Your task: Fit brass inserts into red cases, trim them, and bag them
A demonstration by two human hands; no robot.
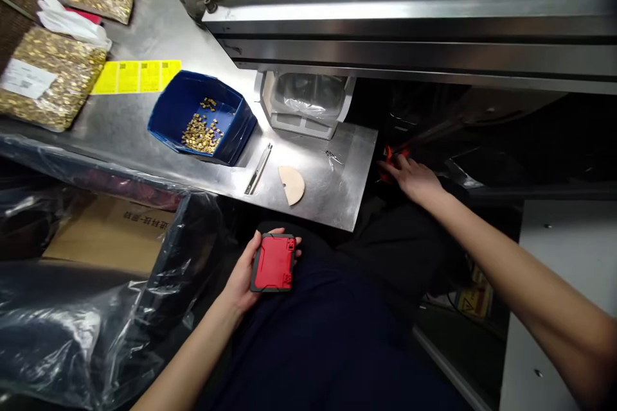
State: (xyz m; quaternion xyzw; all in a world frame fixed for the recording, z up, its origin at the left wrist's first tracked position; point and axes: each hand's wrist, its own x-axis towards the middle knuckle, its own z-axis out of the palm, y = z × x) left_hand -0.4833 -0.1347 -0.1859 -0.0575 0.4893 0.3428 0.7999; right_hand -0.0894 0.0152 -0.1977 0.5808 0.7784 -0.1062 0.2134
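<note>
My left hand [241, 276] is closed around a flat red case with black edges [274, 262], held above my lap. My right hand [415, 178] reaches into the dark space right of the metal table, its fingers closed at an orange-red object [388, 159]. The kind of that object is hidden by shadow and fingers. On the table [351, 196] between the hands lie a half-round pale disc [292, 185], a slim box cutter [259, 169] and a small metal nail clipper [333, 158].
A blue bin [166, 117] holds small brass parts. Beside it are yellow labels [139, 77] and bags of brass parts [53, 70]. A grey bin [303, 123] with clear plastic sits under a metal beam [409, 51]. A plastic-lined box [110, 231] stands at left.
</note>
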